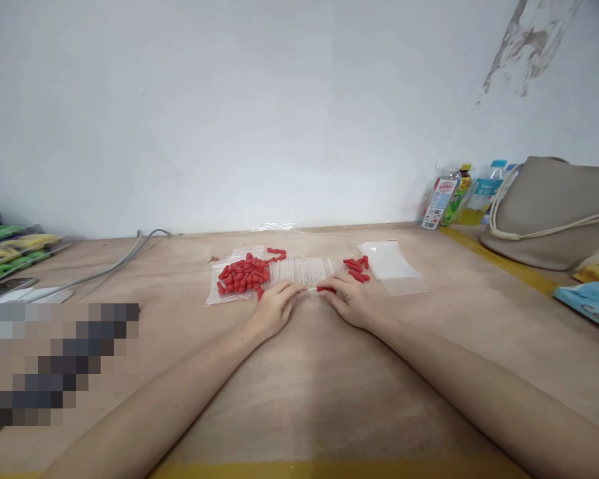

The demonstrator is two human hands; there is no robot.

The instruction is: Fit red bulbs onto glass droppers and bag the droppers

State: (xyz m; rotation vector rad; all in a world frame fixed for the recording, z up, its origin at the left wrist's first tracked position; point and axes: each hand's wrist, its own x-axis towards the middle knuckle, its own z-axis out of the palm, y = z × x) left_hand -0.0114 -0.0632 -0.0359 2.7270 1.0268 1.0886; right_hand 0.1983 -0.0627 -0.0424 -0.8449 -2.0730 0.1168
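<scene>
My left hand [278, 307] is closed, its fingertips pinching one end of a thin clear tube [308, 289]. At the tube's other end, my right hand [350, 301] is closed on a red rubber bulb [325, 289], partly hidden by the fingers. The bulb and tube meet in line between the hands, but how far one sits in the other I cannot tell. Just behind the hands lies a row of similar clear tubes [304, 269]. A pile of red bulbs [242, 274] rests on a clear plastic bag at left, and several red pieces [358, 267] lie at right.
A white-and-clear plastic bag [392, 263] lies flat at the right. Bottles [482, 196] and a drink carton [440, 201] stand by the wall, beside a grey-beige bag [554, 213]. Grey cable [114, 266] crosses the left side, near colourful packets [17, 253].
</scene>
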